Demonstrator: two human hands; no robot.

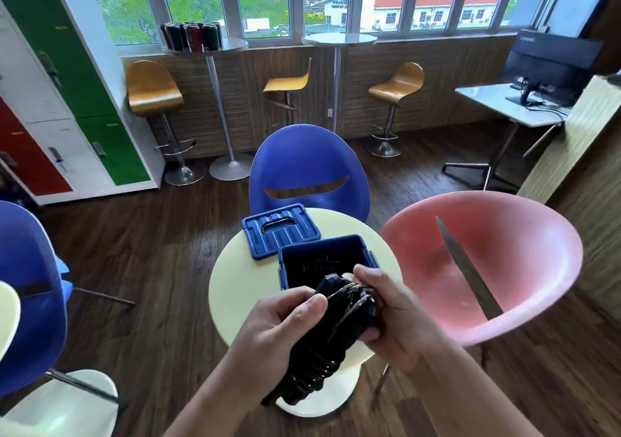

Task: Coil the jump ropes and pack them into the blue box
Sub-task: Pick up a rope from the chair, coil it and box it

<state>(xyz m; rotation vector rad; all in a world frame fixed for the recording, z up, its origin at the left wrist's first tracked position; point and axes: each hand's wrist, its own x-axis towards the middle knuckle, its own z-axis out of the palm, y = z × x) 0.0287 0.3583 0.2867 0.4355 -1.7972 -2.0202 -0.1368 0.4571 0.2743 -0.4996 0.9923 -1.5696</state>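
Fingers (304,304) of the left hand (279,322) and right hand (393,315) clasp the coiled jump rope (336,332) just short of the open blue box (319,243) on the table (235,278); best cinch the last wraps tight before lowering.

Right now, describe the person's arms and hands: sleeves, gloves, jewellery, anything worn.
The left hand and right hand are bare: no gloves, no rings showing. The left forearm and right forearm are uncovered to the picture's edge: no sleeves, watch or bands.

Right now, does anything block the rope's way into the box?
Nothing visible. The lid lies off, beside the open box; left hand and right hand hold the rope at its near rim.
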